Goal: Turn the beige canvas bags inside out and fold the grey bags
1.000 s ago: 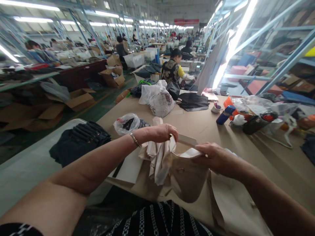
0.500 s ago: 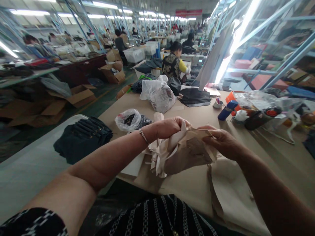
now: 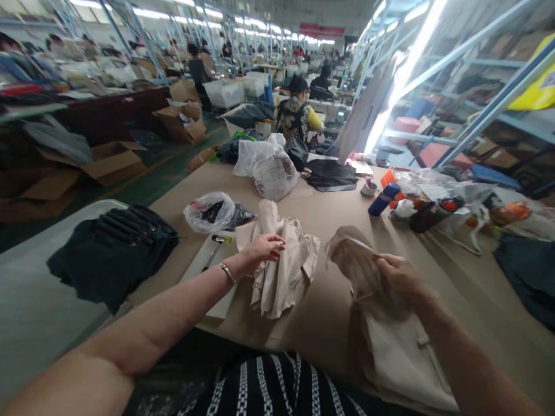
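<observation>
Hands (image 3: 263, 249) (image 3: 399, 277) have parted, beige fabric (image 3: 354, 254) now only in the right.

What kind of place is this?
It looks like a factory, probably for sewing: rows of bright lights stretch far back over many people, and soft dark pieces and beige pieces lie in piles nearby.
</observation>
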